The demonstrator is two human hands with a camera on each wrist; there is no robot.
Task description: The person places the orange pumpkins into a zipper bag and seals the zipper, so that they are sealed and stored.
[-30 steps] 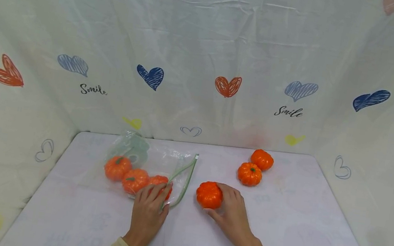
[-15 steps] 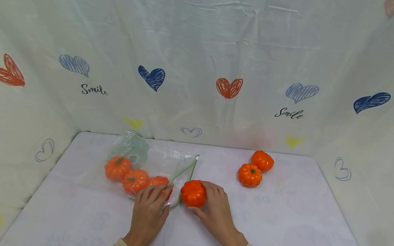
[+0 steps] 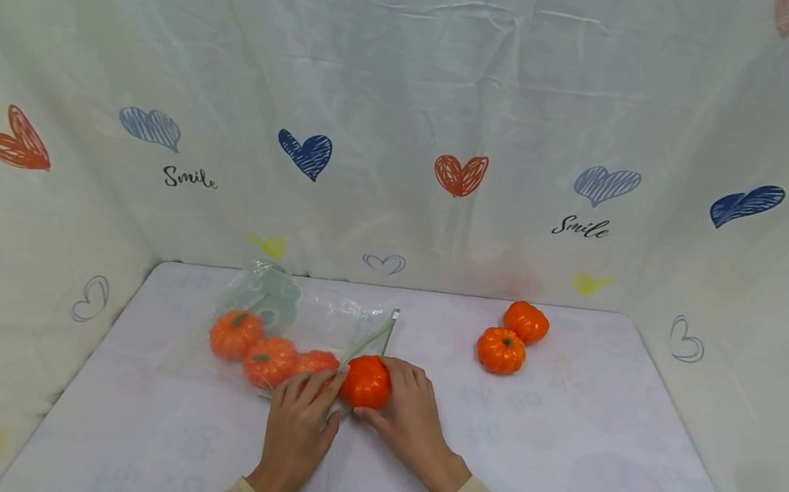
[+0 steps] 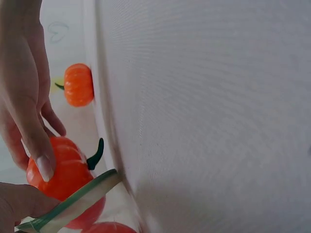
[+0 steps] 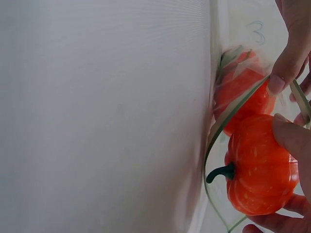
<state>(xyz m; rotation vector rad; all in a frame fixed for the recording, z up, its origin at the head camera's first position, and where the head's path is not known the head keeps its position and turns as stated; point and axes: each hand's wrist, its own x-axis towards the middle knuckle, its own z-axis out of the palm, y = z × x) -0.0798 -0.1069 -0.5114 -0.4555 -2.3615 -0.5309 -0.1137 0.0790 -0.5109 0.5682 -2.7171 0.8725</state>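
Note:
A clear plastic zip bag [image 3: 332, 313] with a green-edged mouth lies on the table, several small orange toy pumpkins inside. My left hand [image 3: 301, 414] pinches the green rim [image 5: 233, 108] of the mouth, its thumb [image 5: 284, 73] showing in the right wrist view. Between the fingers and thumb of my right hand [image 3: 413, 417] is another orange pumpkin [image 3: 368, 382], gripped right at the bag's mouth. Its dark green stem [image 5: 222, 172] points sideways in the right wrist view. In the left wrist view the green strip [image 4: 77, 199] crosses in front of this pumpkin [image 4: 68, 167].
Two more orange pumpkins, a nearer one [image 3: 501, 351] and a farther one [image 3: 526, 322], sit touching or nearly so at the back right of the white table [image 3: 560, 471]. A hanging cloth [image 3: 416, 89] printed with hearts encloses the back and sides.
My right hand has carried its pumpkin leftward across the table to the bag's mouth. The left hand has stayed on the rim, and the two pumpkins at the back right have not moved.

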